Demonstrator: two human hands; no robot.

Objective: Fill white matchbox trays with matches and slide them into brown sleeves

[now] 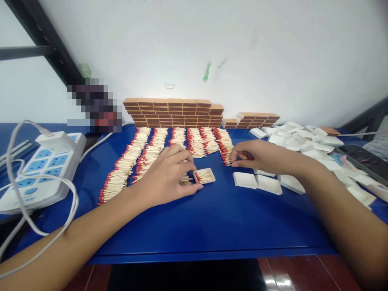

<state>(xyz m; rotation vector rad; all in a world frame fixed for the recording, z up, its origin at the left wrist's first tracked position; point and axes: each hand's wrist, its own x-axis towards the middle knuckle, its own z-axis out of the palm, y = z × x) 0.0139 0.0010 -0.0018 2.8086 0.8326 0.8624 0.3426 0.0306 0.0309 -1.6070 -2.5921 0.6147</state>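
My left hand (169,178) curves over the table with its thumb and index finger against the left end of a small white matchbox tray (209,180). Red-tipped matches lie inside that tray. At the near end of the rightmost row of matches (223,141), my right hand (248,155) pinches at a few match ends with thumb and fingers. More long rows of matches (119,171) with red heads spread to the left, partly hidden behind my left hand. Just below my right hand sit several white trays (245,180), with no matches visible in them.
Closed matchboxes stand stacked like bricks (172,113) against the wall, with a smaller stack (257,120) beside them. A heap of white trays (297,137) and a phone (363,159) lie at right. A power strip (51,161) with looping white cables is at left.
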